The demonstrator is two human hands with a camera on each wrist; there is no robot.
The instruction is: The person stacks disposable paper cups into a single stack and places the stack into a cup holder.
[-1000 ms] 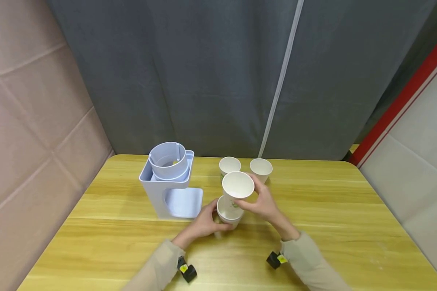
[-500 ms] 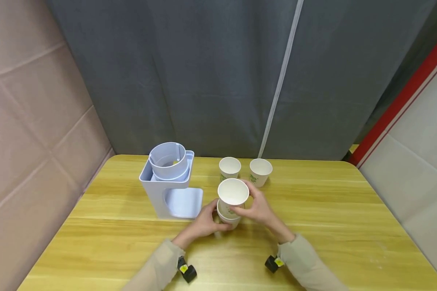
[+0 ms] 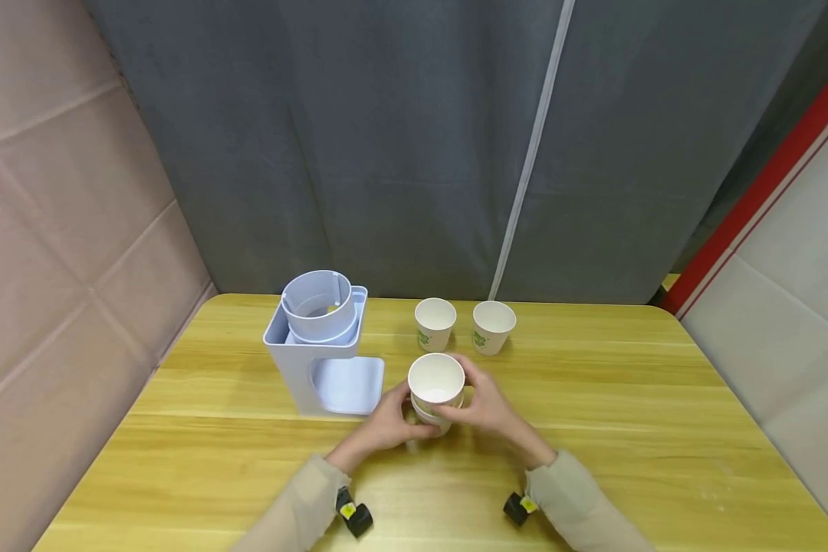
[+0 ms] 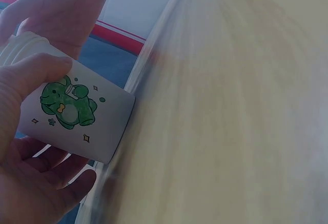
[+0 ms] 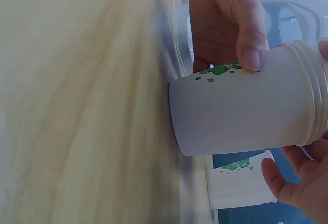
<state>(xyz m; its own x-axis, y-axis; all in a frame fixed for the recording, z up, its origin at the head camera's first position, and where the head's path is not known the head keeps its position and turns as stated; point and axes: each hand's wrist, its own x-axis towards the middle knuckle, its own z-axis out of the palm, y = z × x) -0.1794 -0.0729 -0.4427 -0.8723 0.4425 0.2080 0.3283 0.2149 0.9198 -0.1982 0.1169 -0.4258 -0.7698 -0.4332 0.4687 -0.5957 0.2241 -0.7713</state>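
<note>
A short stack of white paper cups (image 4: 82,116), printed with a green cartoon animal, stands upright on the table. My left hand (image 3: 389,420) grips the lower part, its thumb lying across the side. In the head view, my right hand (image 3: 486,402) holds the top paper cup (image 3: 436,377) by its sides, thumb in front and fingers behind. That cup sits inside the stack, and several rims lie close together in the right wrist view, where the stack (image 5: 236,106) shows side-on. How many cups are nested cannot be told.
Behind the stack stand two separate paper cups, one (image 3: 435,323) straight behind and another (image 3: 494,326) to its right. On the left is a pale blue plastic stand (image 3: 293,376) with a round cylinder (image 3: 319,307) in its top. A grey curtain (image 3: 386,153) hangs behind the wooden table (image 3: 628,429).
My right hand has lowered its cup, moving slightly left, from above the stack down into it. My left hand has kept its grip and place.
</note>
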